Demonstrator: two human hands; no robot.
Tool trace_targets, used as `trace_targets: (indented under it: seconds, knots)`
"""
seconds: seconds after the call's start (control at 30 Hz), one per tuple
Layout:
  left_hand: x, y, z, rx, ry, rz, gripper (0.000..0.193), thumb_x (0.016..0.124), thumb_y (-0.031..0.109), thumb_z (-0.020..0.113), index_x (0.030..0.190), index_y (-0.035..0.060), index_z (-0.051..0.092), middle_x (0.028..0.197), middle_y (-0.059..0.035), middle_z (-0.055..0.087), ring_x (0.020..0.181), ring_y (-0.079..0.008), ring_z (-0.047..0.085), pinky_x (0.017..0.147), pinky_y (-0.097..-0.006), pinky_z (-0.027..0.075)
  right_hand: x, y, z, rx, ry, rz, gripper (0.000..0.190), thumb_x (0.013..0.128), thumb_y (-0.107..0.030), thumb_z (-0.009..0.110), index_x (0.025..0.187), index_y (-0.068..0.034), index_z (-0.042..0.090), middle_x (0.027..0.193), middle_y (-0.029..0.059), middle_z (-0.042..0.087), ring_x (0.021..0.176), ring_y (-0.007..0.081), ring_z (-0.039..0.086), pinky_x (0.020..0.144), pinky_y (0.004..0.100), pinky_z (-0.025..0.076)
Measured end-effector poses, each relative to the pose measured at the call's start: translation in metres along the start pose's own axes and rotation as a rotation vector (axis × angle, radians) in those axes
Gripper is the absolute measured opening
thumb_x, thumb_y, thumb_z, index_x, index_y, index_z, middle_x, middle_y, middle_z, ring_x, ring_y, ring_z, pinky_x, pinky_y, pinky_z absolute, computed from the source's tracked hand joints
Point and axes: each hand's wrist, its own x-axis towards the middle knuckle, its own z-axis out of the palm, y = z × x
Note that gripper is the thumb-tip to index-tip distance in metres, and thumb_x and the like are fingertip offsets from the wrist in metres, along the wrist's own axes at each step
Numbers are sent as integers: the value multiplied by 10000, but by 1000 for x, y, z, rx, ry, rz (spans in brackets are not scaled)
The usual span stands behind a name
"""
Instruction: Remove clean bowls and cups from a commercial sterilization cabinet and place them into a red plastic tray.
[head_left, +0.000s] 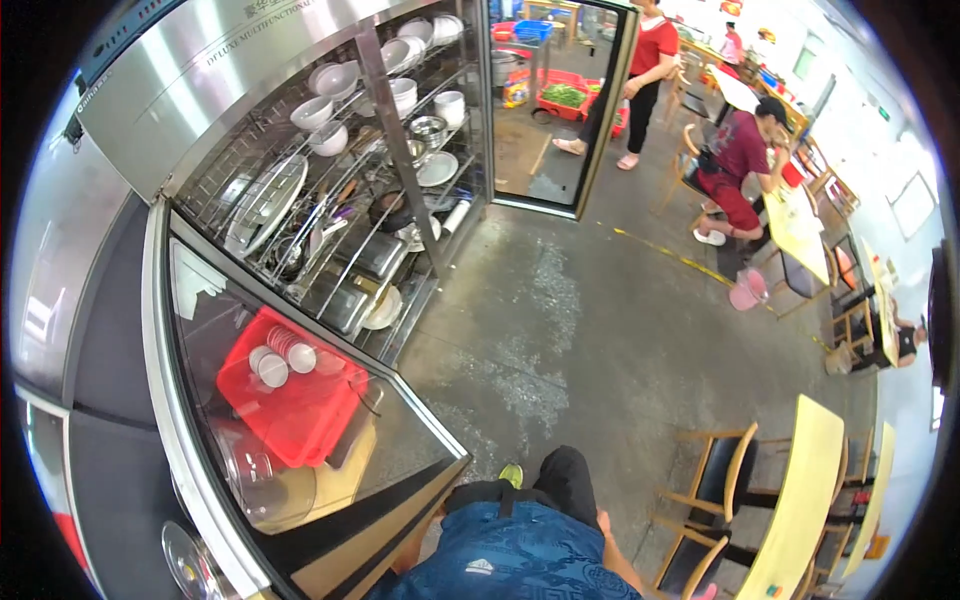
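A bit of my left arm (409, 553) shows beside the edge of the open glass cabinet door (431, 480); whether that hand touches the door is hidden. My right hand (603, 523) hangs low at my right side, partly covered by my thigh and shirt, and its fingers are not clear. Before me to the left stands a stainless-steel dish cabinet (247, 97). Its wire racks hold white bowls (311, 112), an oval platter (274, 202), white cups (448, 107) and rectangular metal pans (375, 251). Through the door glass appears a red plastic basin (292, 405) with stacked white cups (268, 366).
The cabinet's second glass door (555, 202) stands open at the far end, with a person in red (656, 56) beyond it. Another person (739, 150) sits at a table (799, 232) near a pink bucket (748, 289). Wooden chairs (731, 472) and a yellow table (806, 480) flank my right.
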Motion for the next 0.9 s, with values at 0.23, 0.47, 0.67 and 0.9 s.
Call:
trace_targets:
  seconds: [0.23, 0.47, 0.67, 0.9]
  knots:
    - [2, 51, -10, -383, 262, -274, 304, 897, 280, 652, 1114, 81, 726, 1083, -180, 740, 956, -355, 707, 855, -435, 543, 173, -102, -89, 46, -194, -7, 346, 922, -322, 659, 1094, -30, 728, 1062, 230, 748, 1065, 383, 716, 913, 441, 540]
    - [55, 156, 6, -814, 549, -443, 311, 901, 268, 651, 1136, 78, 724, 1090, -176, 740, 970, -352, 708, 865, -431, 542, 379, -198, -140, -214, -364, -129, 344, 951, -332, 640, 1113, -44, 735, 941, 184, 767, 925, 355, 742, 847, 429, 562]
    - [118, 219, 8, -1129, 719, -552, 318, 905, 258, 651, 1156, 76, 722, 1096, -172, 741, 982, -349, 709, 873, -427, 541, 516, -317, -176, 50, -421, -197, 216, 935, -206, 664, 1024, -22, 735, 850, 91, 744, 806, 139, 699, 718, 313, 552]
    - [220, 171, -35, -321, 547, -183, 337, 932, 210, 640, 1221, 51, 708, 1102, -161, 742, 1040, -331, 705, 906, -410, 541, 617, -369, -173, 187, -461, -312, 148, 936, -123, 640, 1017, -23, 712, 837, 43, 717, 745, 135, 670, 677, 286, 551]
